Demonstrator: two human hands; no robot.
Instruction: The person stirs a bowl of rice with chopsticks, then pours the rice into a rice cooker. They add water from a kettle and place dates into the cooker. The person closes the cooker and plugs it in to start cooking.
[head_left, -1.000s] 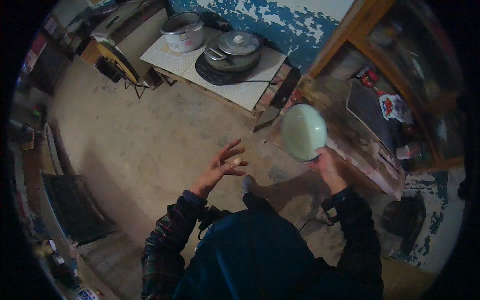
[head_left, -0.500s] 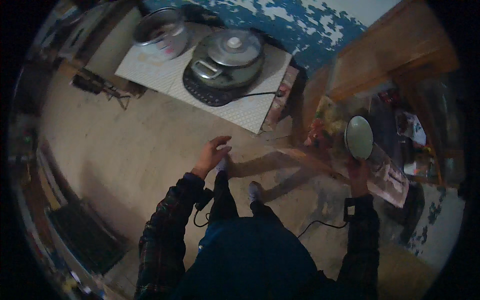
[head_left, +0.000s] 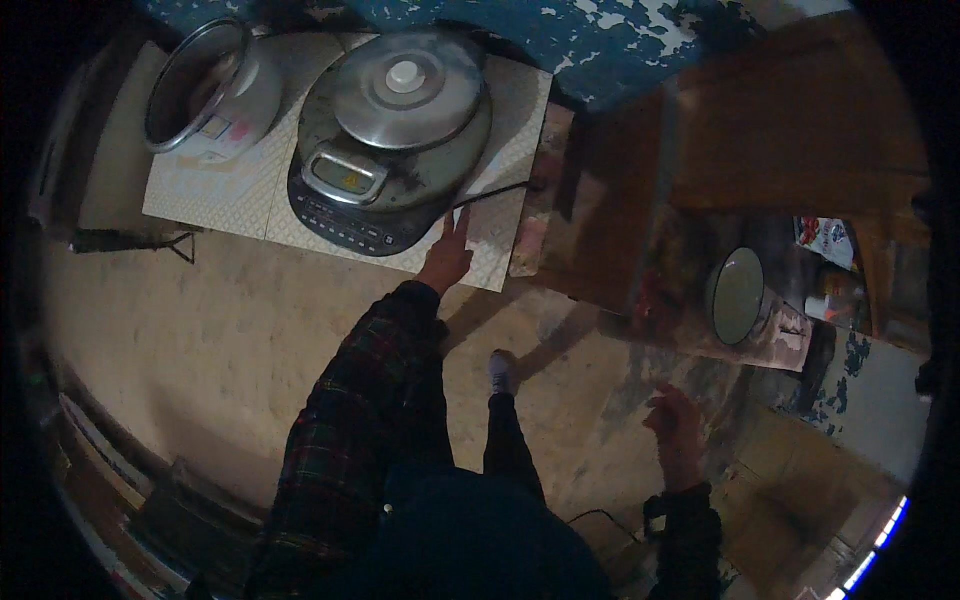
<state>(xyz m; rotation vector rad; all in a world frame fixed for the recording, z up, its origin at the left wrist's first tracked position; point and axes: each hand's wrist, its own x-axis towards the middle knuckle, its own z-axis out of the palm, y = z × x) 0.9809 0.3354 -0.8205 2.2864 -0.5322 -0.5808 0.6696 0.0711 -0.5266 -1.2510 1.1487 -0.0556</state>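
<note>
My left hand (head_left: 447, 260) reaches to the front edge of the white tiled tabletop (head_left: 487, 255), fingers stretched out. Its fingertips are beside the black cord (head_left: 490, 193) and the black electric cooker (head_left: 345, 228); contact cannot be made out. On the cooker sits a wide pot with a metal handle (head_left: 345, 180), covered by a domed metal lid (head_left: 425, 110) with a white knob. Down on the right, my right hand (head_left: 680, 425) holds nothing, its fingers loosely bent and apart. Beyond it, a pale oval-looking bowl (head_left: 738, 297) with a dark rim rests on the low shelf.
A large metal pot (head_left: 255, 105) stands at the tabletop's left end. To the right is a brown wooden cabinet (head_left: 790, 130), with packets and a jar (head_left: 840, 283) near the bowl. A cardboard piece (head_left: 800, 490) lies at lower right. Another cord (head_left: 605, 515) runs by my legs.
My right hand has let go of the bowl, now on the shelf, and drawn back toward me. My left hand has moved forward to the tabletop edge. The view has come nearer the cooker.
</note>
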